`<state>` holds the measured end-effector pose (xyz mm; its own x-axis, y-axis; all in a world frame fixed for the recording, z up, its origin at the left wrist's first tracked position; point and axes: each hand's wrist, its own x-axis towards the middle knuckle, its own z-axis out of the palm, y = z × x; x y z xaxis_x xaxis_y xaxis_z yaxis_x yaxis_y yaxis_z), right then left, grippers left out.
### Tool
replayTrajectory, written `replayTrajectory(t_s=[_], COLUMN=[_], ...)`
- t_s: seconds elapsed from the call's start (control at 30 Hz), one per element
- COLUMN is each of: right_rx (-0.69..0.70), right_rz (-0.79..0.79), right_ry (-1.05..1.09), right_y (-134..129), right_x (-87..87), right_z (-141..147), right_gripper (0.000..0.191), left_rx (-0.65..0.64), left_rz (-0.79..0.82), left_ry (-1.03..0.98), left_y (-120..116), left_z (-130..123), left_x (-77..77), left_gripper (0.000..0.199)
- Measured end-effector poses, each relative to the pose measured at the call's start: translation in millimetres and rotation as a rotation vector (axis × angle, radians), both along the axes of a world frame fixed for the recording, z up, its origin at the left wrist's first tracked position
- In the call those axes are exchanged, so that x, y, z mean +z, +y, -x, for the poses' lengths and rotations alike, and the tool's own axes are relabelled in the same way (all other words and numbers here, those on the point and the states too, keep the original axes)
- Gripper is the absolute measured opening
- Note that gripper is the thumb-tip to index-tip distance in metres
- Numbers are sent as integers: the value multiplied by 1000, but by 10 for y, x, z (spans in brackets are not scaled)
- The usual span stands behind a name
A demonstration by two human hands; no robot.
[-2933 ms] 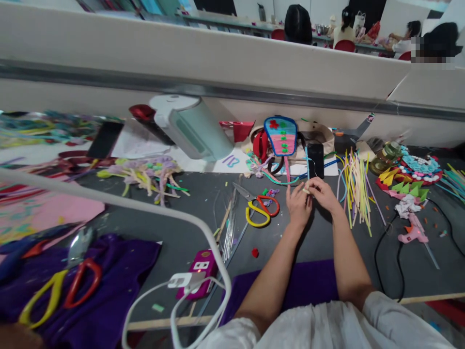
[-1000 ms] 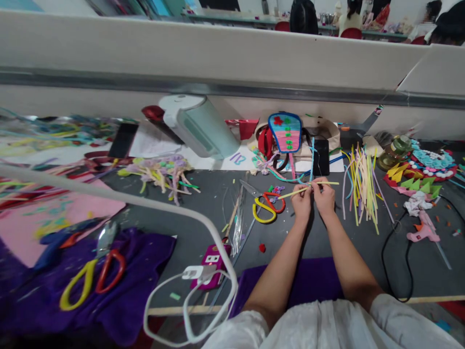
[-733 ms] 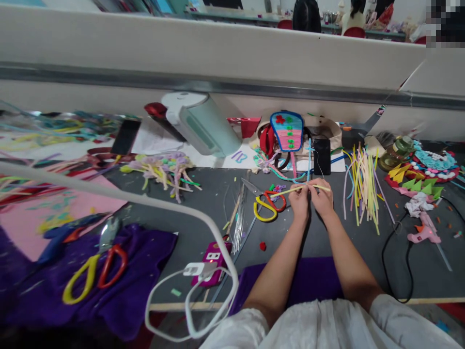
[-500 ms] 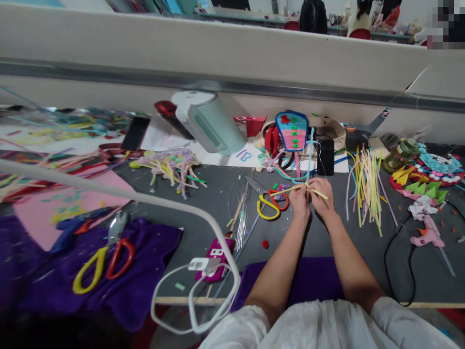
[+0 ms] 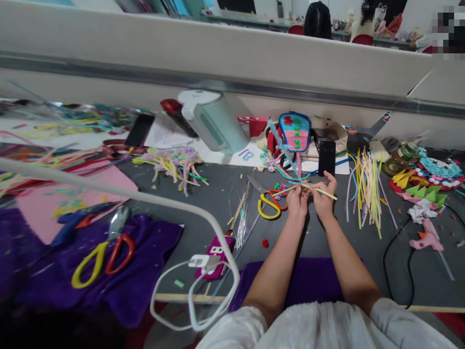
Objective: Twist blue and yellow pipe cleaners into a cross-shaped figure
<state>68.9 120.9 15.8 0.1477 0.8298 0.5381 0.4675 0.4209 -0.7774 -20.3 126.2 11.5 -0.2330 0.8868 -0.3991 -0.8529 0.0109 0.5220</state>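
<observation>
My left hand is closed, its fingertips pinching the lower end of a light-blue pipe cleaner that has a short crosspiece near its top. A pale-yellow pipe cleaner runs crosswise through both hands, its ends sticking out on either side. My right hand pinches this yellow piece between thumb and fingers, with one finger raised. Just left of my hands lie scissors with yellow and red handles. Beyond my hands stands a small blue-and-pink craft panel. The exact join of the pipe cleaners is hidden by my fingers.
A black phone lies behind my right hand. To the right are a bundle of pipe cleaners and a pink glue gun. A pale-green kettle stands back left; a white cable crosses the left foreground.
The blue pipe cleaner has tipped from upright toward the left. My right hand has shifted slightly right along the yellow piece, and one finger has lifted. The view has shifted slightly.
</observation>
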Motion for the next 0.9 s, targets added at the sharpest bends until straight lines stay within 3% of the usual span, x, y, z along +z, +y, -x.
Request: replayTrajectory(t_s=[0.17, 0.57, 0.9], right_rx=[111, 135, 262], right_rz=[124, 306, 262], right_ry=[295, 438, 363], right_y=[59, 118, 135], right_x=[-77, 4, 94], right_z=[56, -36, -255], right_gripper=[13, 13, 11], left_rx=[25, 8, -255], left_rz=[64, 16, 30], left_ry=[10, 56, 157], left_y=[-5, -42, -13], left_z=[2, -20, 77], left_x=[15, 42, 73], left_gripper=[8, 21, 23])
